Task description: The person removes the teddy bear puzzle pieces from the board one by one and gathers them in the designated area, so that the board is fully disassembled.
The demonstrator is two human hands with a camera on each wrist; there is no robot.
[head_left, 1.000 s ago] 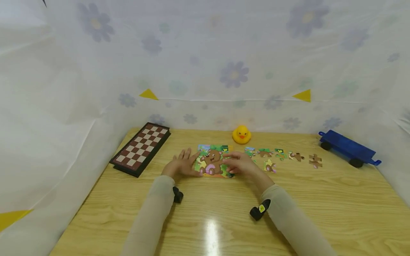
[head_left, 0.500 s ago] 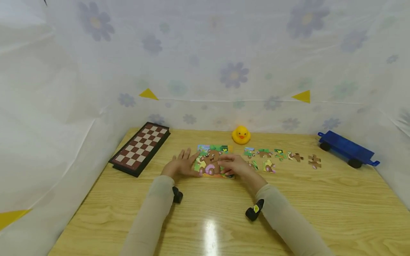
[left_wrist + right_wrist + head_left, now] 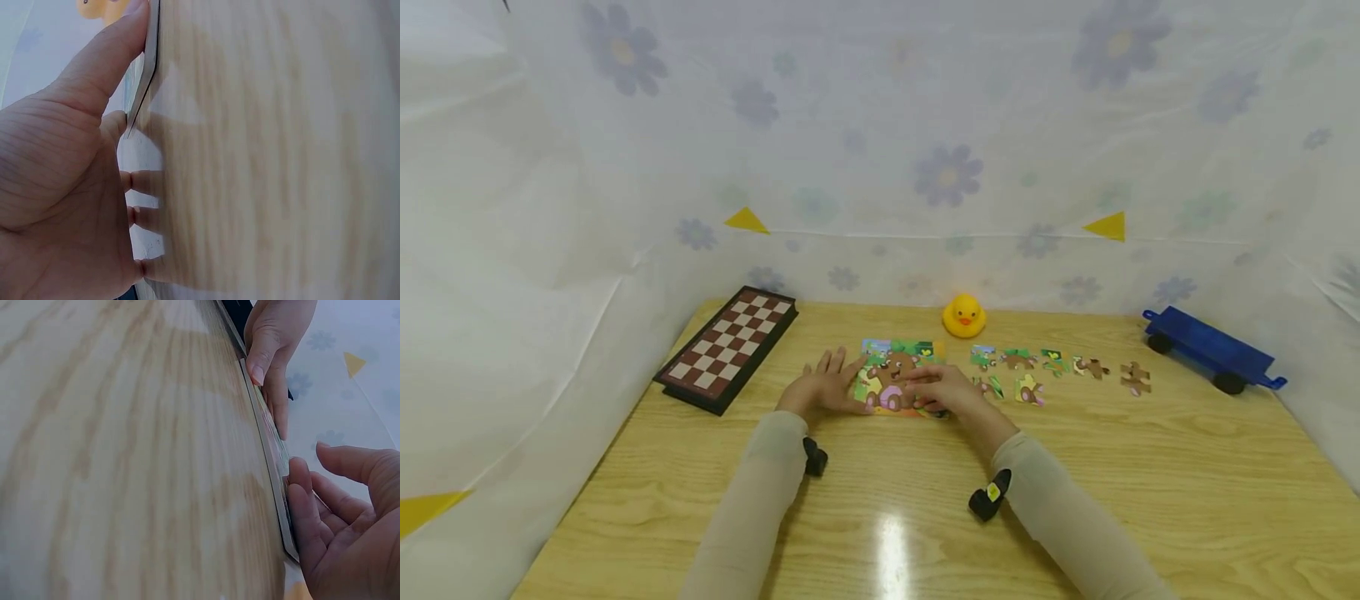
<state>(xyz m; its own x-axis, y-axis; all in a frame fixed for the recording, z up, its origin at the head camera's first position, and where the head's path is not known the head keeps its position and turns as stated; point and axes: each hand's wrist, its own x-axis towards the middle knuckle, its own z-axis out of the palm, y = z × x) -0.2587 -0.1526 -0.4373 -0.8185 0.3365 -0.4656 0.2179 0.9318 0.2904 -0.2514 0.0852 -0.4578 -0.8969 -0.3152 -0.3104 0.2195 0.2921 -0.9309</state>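
A bear jigsaw puzzle (image 3: 891, 396) lies flat on the wooden table. At its left side my left hand (image 3: 826, 386) rests with fingers spread on the tabletop. In the left wrist view, the left thumb (image 3: 115, 53) presses on the board's edge. My right hand (image 3: 951, 390) covers the puzzle's right part. The right wrist view shows the right fingers (image 3: 306, 519) bent slightly and touching the board's face, the thumb held apart. No piece shows between them. What lies under the right fingers is hidden.
Several loose puzzle pieces (image 3: 1018, 359) lie to the right of the puzzle. Behind stands a yellow rubber duck (image 3: 965, 317). A folded chessboard (image 3: 730, 346) lies at the left, and a blue toy trailer (image 3: 1212, 343) stands at the right. A flowered white curtain (image 3: 880, 150) hangs behind.
My right hand has moved a little left and down over the puzzle, uncovering loose pieces to its right. The left hand has stayed in place.
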